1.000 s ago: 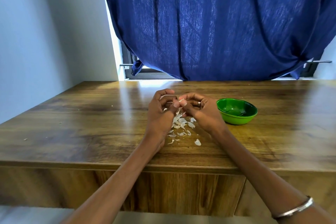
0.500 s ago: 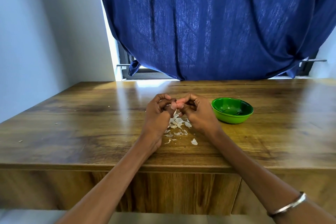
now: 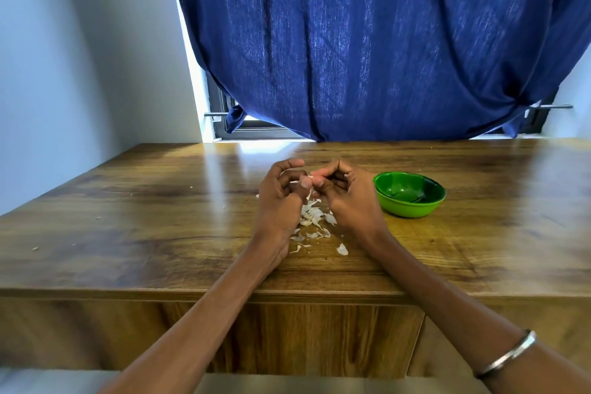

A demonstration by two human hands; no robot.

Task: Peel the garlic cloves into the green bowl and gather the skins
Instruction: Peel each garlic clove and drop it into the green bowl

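Nearest the camera: two bare forearms reaching forward over the front edge of the surface [image 3: 128,233], a smooth silver-coloured bangle [image 3: 507,358] round the right one. Surface of glossy brown wood-grain laminate, streaked dark and light, with a flat panel front of the same grain below its edge.

Just beyond the edge, between the wrists: garlic skins [image 3: 311,217], a loose heap of thin, curled, papery white flakes, with one separate flake at 5 o'clock of the heap and a few tiny specks far out at 9 o'clock.

Directly above the heap: left hand [image 3: 279,198] and right hand [image 3: 350,198] brought together, thumbs touching. Fingers [image 3: 332,169] of both hands curled narrow and pinching a garlic clove [image 3: 308,181] between the fingertips; clove mostly hidden, only a pale sliver and a hanging shred of skin visible. Small ring on one right finger.

At 3 o'clock of the hands, near but apart: green bowl [image 3: 409,205], round, shallow, shiny; contents not discernible against its dark inner reflections.

Farthest: bright glare on the back of the surface, a dark window frame [image 3: 243,128] with a metal rod, a deep blue woven curtain [image 3: 367,41] in heavy vertical folds gathered at the right, and a plain pale wall [image 3: 80,57] at 10 o'clock.
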